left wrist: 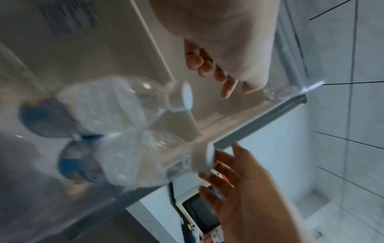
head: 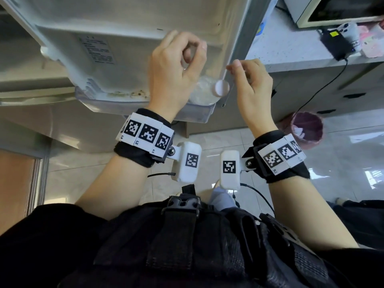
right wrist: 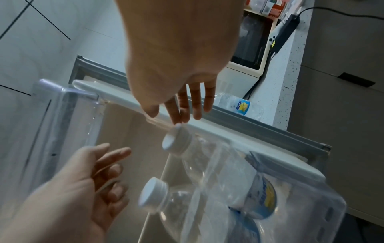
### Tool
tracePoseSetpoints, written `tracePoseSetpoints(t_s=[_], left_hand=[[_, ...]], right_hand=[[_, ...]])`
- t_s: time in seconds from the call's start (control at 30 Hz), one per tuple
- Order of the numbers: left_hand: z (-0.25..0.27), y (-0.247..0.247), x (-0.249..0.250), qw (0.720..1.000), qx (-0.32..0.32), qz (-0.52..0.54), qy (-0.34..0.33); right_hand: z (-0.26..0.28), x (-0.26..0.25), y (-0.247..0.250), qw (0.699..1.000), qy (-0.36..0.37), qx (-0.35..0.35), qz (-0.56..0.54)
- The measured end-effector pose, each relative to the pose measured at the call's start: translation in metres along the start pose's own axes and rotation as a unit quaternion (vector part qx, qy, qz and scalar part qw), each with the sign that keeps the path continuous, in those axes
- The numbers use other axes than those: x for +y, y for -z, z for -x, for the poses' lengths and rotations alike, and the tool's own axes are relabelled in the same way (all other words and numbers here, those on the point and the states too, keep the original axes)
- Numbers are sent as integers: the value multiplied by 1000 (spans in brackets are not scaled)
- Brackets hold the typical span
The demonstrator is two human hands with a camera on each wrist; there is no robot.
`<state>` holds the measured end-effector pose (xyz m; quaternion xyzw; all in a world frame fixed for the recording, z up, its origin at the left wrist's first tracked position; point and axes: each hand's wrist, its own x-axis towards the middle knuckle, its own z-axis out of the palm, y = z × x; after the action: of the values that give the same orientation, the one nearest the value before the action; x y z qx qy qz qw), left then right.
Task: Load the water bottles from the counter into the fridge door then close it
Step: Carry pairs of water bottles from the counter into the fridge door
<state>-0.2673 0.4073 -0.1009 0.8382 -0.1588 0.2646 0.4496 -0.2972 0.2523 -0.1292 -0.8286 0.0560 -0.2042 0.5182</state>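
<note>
With two water bottles point(right wrist: 218, 185) standing in the clear door bin point(head: 193, 114) and both the left hand point(head: 176, 67) and right hand point(head: 252, 84) loosely curled and empty, fetch the remaining bottle point(right wrist: 239, 105) (lying on the counter point(head: 291, 46)) before swinging the door

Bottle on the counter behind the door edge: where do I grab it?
With the right hand, wrap the fingers round the counter bottle at its labelled middle, the widest part showing. Come from the counter side, since the fridge door blocks the other. Its cap end is hidden.
</note>
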Motion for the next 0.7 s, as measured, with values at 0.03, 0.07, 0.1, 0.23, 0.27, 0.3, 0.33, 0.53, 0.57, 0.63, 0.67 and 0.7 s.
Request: tracePoseSetpoints(t_s=[0.03,0.07,0.1,0.23,0.27,0.3,0.33,0.53,0.57,0.63,0.67,0.7], left_hand=[[-2,-6,9,1000,-6,4,-12],[-5,-14,19,1000,-17,12,-20],[-6,-22,28,999,-31,23,-23],[-13,-63,65,996,-67,63,-10],[-15,-75,73,995,-74,67,0],[-17,-88,81,994,-82,69,11],[-20,-101,88,993,-88,69,24],[-37,-187,131,990,-102,55,82],[-38,-201,136,990,-101,49,91],[-40,-227,143,988,-99,39,107],[-40,-239,144,987,-101,38,116],[-41,-250,144,986,-104,36,129]], right_hand=[[-3,0,5,1000,4,-4,1],[-6,1,11,1000,8,-12,4],[-10,1,18,1000,12,-25,8],[-28,7,56,996,29,-86,2],[-33,10,68,995,29,-96,3],[-39,15,80,994,25,-106,5],[-45,21,93,993,22,-114,11],[-89,68,177,991,9,-126,39],[-95,76,190,991,12,-124,43],[-107,92,212,991,14,-121,47],[-112,99,221,991,13,-122,48],[-118,106,228,991,12,-124,48]])
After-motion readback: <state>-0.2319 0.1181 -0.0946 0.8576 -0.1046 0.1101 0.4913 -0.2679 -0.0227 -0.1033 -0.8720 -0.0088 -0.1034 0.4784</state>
